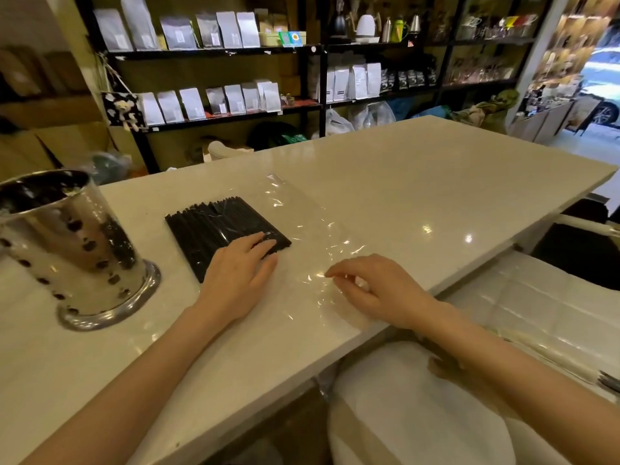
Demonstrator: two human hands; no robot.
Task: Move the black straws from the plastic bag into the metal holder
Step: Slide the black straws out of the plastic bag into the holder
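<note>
many black straws (214, 229) flat, axis near-left/far-right.

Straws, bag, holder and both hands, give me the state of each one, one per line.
black straws: lying flat in a bundle inside the bag, not yet moved.
plastic bag: flat on the counter, mostly empty and crinkled on its right part.
metal holder: upright on the counter, some black straws already inside.
left hand: palm down, fingers pressing on the straws.
right hand: fingers loosely curled on the bag.

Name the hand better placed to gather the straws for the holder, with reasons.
Left, probably. The left hand already rests on the black straws, on the metal holder's side. The right hand hovers over the empty plastic bag.
</note>
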